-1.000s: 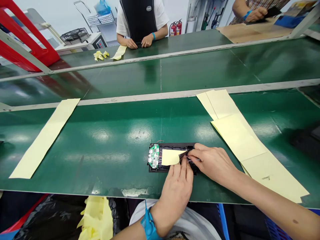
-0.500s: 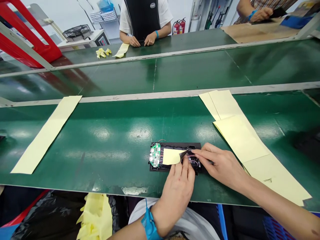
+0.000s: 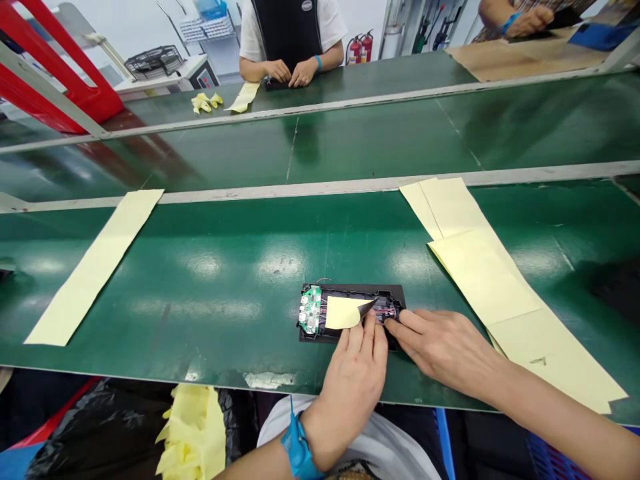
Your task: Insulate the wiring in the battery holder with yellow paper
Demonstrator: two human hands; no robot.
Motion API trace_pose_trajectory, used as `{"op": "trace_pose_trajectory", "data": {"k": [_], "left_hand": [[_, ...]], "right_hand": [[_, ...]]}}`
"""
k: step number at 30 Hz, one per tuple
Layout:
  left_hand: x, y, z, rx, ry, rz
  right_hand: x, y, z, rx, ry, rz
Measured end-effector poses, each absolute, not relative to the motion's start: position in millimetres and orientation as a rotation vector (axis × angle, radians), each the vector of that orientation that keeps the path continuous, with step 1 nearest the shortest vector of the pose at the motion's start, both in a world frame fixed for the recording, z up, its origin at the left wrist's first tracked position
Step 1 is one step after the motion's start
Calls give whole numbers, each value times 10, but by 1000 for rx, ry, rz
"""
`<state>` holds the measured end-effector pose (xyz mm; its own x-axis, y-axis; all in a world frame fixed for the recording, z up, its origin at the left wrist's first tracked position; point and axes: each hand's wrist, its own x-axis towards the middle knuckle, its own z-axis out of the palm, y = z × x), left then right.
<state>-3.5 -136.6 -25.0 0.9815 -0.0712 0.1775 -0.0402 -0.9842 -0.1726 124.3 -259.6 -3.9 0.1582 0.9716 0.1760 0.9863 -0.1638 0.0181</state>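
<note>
A black plastic casing (image 3: 345, 291) lies on the green bench in front of me, with a green circuit board (image 3: 311, 309) at its left end. Thin wires (image 3: 386, 311) run inside its right end. On its middle sits a pale yellow backing piece with a black sticker (image 3: 367, 307) curling up at the right corner. My left hand (image 3: 356, 373) rests at the near edge, its fingers together and touching the casing beside the curled corner; its thumb is hidden. At the right end, my right hand (image 3: 443, 341) has its fingers bent closely together by the wires; what they pinch is hidden.
Long yellow sheets (image 3: 495, 273) lie on the right, and a single yellow strip (image 3: 95, 267) on the left. Below the bench edge, a black bag (image 3: 100, 427) stands beside crumpled yellow paper (image 3: 195, 427). Across the raised rails, a person (image 3: 293, 40) works at the opposite bench.
My right hand has moved from the curled sticker corner down to the casing's right end, its fingers lower and closer together. The left hand stays nearly in place.
</note>
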Motion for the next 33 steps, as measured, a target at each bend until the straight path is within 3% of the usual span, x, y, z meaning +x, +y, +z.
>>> {"op": "trace_pose_trajectory", "data": {"k": [5, 12, 26, 33], "left_hand": [[-42, -1335, -239, -2990, 122, -276], [-38, -1365, -249, -2984, 97, -264], [-13, -1471, -269, -2926, 0, -267], [-7, -1467, -271, -2919, -15, -292]], "right_hand": [[1248, -2598, -37, -2303, -1922, -193], [1292, -2555, -98, -2153, -1380, -28], [1673, -2243, 152, -2177, -1625, 561], [1661, -2305, 200, -2215, -1474, 488]]}}
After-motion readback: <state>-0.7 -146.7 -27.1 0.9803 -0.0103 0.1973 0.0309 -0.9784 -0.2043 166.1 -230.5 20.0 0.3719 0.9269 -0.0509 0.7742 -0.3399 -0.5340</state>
